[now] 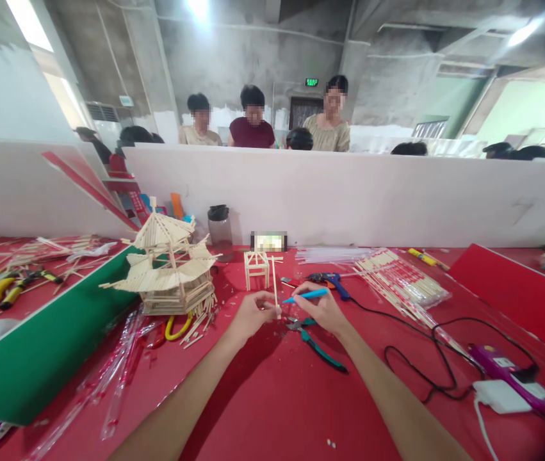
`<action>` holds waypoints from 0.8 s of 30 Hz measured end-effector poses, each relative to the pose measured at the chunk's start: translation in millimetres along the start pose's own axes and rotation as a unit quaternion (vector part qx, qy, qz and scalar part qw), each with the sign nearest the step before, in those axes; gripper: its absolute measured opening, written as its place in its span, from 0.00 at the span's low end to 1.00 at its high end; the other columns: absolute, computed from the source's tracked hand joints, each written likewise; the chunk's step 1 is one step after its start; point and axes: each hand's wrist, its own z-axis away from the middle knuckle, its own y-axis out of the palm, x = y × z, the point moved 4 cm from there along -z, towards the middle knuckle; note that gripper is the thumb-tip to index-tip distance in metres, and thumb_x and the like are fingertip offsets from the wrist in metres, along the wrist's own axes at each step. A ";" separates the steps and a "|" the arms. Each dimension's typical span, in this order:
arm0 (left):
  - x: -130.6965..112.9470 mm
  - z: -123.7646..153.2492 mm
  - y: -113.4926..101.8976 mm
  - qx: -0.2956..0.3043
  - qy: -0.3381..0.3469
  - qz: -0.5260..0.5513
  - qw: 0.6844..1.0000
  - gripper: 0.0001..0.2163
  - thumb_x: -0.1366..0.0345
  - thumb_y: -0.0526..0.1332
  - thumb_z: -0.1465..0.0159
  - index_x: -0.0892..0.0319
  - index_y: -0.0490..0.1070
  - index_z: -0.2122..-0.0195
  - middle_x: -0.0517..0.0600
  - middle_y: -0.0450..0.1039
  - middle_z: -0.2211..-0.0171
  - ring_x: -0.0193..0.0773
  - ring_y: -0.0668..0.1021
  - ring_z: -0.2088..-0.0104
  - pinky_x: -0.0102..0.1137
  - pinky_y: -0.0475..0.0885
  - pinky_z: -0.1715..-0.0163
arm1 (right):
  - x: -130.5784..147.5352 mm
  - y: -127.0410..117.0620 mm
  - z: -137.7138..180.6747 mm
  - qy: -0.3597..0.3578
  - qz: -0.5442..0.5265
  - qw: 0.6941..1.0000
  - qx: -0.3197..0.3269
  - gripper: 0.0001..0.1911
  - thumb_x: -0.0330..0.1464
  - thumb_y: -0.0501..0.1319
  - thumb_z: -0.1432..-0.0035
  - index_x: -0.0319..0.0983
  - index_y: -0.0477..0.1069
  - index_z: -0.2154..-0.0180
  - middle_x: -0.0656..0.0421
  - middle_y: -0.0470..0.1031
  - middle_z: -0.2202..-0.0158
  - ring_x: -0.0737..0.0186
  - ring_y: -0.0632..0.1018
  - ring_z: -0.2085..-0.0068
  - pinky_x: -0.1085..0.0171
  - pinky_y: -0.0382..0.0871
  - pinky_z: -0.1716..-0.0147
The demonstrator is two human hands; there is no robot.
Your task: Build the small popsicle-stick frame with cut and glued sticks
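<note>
At the middle of the smooth red table (272, 410), a slim, pale wooden stick (275, 285) stands nearly upright, its lower end pinched between the fingertips of the left hand (255, 314). Just right of it, the right hand (319, 307) has its fingers closed around a glossy blue pen (313, 294), whose tapered tip points at the stick; whether the two touch, I cannot tell. Measured from the hands, a small boxy frame (248, 272) of square-cut sticks sits near eleven o'clock, and a bottle (219, 232) with a black lid rises beyond it. At twelve, a phone (282, 242) leans by the flat white partition (358, 198). Between nine and ten stands a many-sided pagoda model (171, 278), its flared roofs ribbed with slats, with yellow-handled scissors (178, 327) near its base. A flat green board (56, 346) slants toward eight. Near five lie pliers (323, 353) with curved green-and-black handles. At two is a blue glue gun (334, 283); past it, rows of sticks (399, 278) lie in crinkled clear plastic. A stiff red board (522, 301) leans at three, and toward four a thin black cord (399, 315) loops near a shiny purple tool (493, 358).
</note>
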 end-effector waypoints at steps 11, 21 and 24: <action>4.8 -1.6 -1.1 0.006 0.007 -0.012 1.000 0.19 0.60 0.71 0.53 0.63 0.71 0.63 0.48 0.76 0.77 0.32 0.74 0.78 0.27 0.69 0.74 | -4.3 8.7 -0.2 0.006 0.020 1.000 0.015 0.09 0.37 0.61 0.42 0.40 0.77 0.68 0.59 0.78 0.70 0.61 0.76 0.69 0.64 0.68 0.67; -3.7 2.1 0.4 0.009 0.004 0.001 1.000 0.19 0.61 0.72 0.54 0.64 0.72 0.63 0.48 0.76 0.78 0.31 0.73 0.79 0.27 0.68 0.75 | -3.8 9.3 0.2 0.005 0.022 1.000 0.019 0.08 0.35 0.62 0.43 0.39 0.77 0.67 0.60 0.78 0.69 0.61 0.76 0.68 0.65 0.68 0.67; -4.8 3.1 0.9 0.008 0.002 0.004 1.000 0.19 0.61 0.72 0.54 0.64 0.72 0.64 0.48 0.75 0.79 0.32 0.73 0.79 0.27 0.68 0.75 | -2.4 10.7 0.5 0.004 0.017 0.999 0.028 0.08 0.35 0.61 0.43 0.39 0.77 0.66 0.59 0.78 0.69 0.61 0.76 0.67 0.65 0.68 0.66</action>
